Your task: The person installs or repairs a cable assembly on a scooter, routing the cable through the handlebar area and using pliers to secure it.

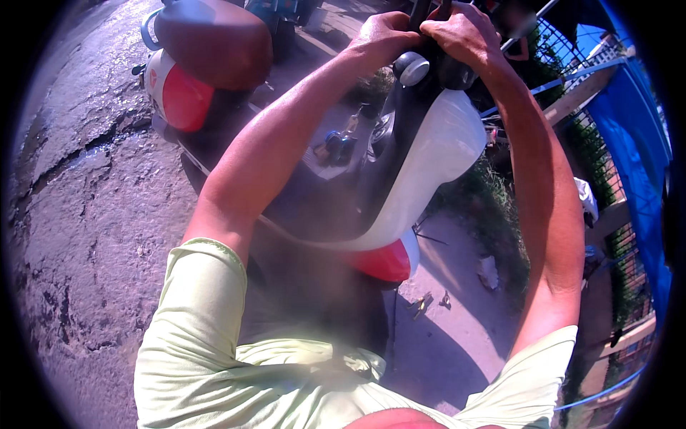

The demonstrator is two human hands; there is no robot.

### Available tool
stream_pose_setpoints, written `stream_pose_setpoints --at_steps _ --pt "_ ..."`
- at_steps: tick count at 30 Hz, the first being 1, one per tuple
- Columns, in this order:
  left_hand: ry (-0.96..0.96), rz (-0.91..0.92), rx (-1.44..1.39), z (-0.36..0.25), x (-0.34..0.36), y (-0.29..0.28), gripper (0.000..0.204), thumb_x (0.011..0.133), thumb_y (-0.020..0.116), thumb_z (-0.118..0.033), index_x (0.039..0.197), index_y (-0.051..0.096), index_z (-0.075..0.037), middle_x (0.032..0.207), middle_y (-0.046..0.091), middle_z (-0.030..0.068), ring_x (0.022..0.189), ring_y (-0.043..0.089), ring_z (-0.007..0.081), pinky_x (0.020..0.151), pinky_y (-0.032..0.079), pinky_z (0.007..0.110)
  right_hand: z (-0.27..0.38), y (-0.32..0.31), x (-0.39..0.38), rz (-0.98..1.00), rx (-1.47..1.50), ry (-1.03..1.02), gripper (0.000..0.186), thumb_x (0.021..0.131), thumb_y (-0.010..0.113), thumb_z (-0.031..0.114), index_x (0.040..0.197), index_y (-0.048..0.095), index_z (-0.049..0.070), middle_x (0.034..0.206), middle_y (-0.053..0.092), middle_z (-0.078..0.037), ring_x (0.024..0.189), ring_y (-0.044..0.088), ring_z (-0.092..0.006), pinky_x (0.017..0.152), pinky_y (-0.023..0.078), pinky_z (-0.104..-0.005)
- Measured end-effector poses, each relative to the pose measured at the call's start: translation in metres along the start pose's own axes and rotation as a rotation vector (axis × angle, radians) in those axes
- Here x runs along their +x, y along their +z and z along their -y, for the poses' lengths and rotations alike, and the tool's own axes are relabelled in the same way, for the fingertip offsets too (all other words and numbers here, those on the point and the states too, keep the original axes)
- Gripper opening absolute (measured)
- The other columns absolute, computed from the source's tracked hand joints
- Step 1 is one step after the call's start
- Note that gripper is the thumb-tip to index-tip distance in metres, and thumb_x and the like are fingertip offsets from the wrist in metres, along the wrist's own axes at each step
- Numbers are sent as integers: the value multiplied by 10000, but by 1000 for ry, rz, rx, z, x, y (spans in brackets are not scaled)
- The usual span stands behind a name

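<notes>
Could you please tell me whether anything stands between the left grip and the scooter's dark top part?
Nothing visible does: the left grip is up against the dark top part, with the right grip close beside.

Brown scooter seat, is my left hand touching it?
Apart. The head view shows a plain gap, with ground visible between the brown scooter seat and the left hand, which is farther right.

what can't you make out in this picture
In the head view:
Dark part between the left hand and right hand: its upper end, cut off by the top edge; the grip on it, partly hidden by the hands themselves.
Small yellowish item: too small to identify.
Area below the red panel: blurred by haze.
</notes>
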State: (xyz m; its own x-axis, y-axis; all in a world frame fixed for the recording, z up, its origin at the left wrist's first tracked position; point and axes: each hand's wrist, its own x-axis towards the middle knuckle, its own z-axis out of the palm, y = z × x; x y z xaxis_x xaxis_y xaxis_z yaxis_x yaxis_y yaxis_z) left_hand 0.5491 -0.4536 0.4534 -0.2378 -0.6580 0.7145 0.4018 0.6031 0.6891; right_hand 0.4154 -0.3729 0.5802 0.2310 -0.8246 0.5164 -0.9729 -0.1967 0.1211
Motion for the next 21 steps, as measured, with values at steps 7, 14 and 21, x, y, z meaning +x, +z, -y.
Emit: stream_pose_setpoints --at_steps 7,14,21 --pt "536 -310 501 -40 -16 22 433 788 819 -90 1188 654 -114 1085 658 138 994 626 272 828 534 420 16 6 -30 -358 96 102 379 874 745 335 1138 722 64 992 718 -99 893 684 -215 776 552 -378" --pt "828 -170 708 -40 -12 -4 427 761 836 -140 1154 676 -92 1029 653 135 961 609 300 850 503 463 50 -18 -22 -298 113 199 459 876 736 419 1182 720 77 1012 732 -113 910 703 -243 827 562 -398" --pt "801 -311 902 -22 -2 10 520 720 914 -268 1180 683 -199 1145 594 134 1051 655 343 825 585 423 -24 -12 4 41 74 -54 576 813 727 557 1157 723 95 1052 743 -129 963 724 -271 885 562 -446"
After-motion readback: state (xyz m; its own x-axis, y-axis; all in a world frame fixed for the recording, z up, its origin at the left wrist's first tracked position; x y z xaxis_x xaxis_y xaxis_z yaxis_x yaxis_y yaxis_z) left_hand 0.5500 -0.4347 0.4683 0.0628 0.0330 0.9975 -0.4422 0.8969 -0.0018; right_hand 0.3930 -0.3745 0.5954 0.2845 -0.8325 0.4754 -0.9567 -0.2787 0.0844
